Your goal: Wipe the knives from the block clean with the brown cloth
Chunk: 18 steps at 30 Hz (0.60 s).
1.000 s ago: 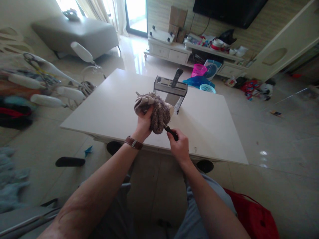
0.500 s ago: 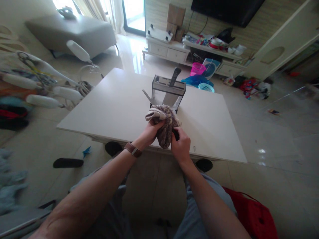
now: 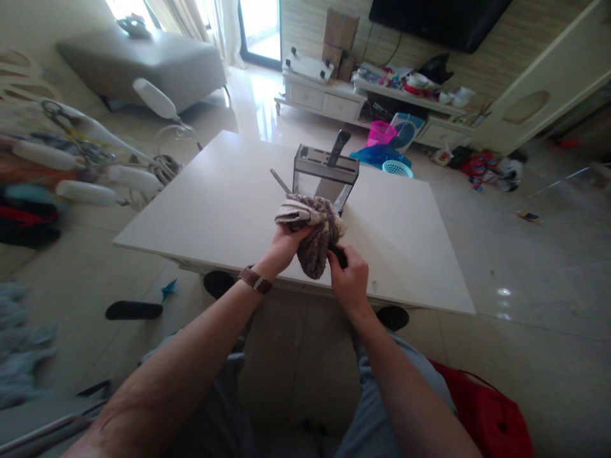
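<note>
Knife (image 3: 280,180), partly wrapped in a brown towel (image 3: 312,252), was in front of the knife block (image 3: 326,163); left hand (image 3: 283,249) pinched the towel in its grip, right hand (image 3: 351,273) the black handle (image 3: 339,256).

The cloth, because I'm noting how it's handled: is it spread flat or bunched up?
Bunched up: the cloth is gathered in the left hand, with layered folds at its top and a bulky part hanging below.
</note>
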{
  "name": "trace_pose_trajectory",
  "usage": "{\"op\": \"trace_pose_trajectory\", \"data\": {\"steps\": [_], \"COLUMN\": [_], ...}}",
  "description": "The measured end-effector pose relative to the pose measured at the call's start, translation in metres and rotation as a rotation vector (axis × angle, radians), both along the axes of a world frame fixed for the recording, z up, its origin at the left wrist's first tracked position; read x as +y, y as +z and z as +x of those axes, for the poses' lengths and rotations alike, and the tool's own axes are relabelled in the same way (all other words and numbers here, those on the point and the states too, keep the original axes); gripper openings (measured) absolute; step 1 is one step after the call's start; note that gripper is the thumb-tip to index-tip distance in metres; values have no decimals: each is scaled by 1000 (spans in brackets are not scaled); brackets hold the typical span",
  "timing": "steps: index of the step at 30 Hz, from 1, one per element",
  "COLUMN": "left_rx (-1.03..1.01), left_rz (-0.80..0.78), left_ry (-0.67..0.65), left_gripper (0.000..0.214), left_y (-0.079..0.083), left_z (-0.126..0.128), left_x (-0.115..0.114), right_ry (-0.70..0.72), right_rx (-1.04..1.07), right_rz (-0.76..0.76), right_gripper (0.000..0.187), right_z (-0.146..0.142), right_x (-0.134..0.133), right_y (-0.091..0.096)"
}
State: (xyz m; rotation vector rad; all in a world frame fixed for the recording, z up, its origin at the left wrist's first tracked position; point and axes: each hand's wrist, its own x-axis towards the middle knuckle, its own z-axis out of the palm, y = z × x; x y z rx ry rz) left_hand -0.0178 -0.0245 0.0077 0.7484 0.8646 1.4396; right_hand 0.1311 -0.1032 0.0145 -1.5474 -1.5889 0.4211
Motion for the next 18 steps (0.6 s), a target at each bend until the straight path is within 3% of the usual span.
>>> {"op": "trace_pose_trajectory", "data": {"steps": [5,8,13,18], "left_rx": [-94,-165,-171,-141], "left_rz": [14,-46,-122,-81], "left_ry": [86,18,-181,-100], "left_gripper": [44,44,44,45], "left_y": [4,8,8,4], "left_z": [-13,-13,7,22], "left_x": [10,7,-7,-7], "right_ry": [-18,-2,-41,-71], "right_rx": [24,186,413,378], "right_rz": [-61,-120,-154,-88], "right_gripper": [27,32,33,26], "right_z": [-1,-2,-7,-9], "right_x": [-3,-1,5,8], "right_y": [-1,-3,-5,-3]}}
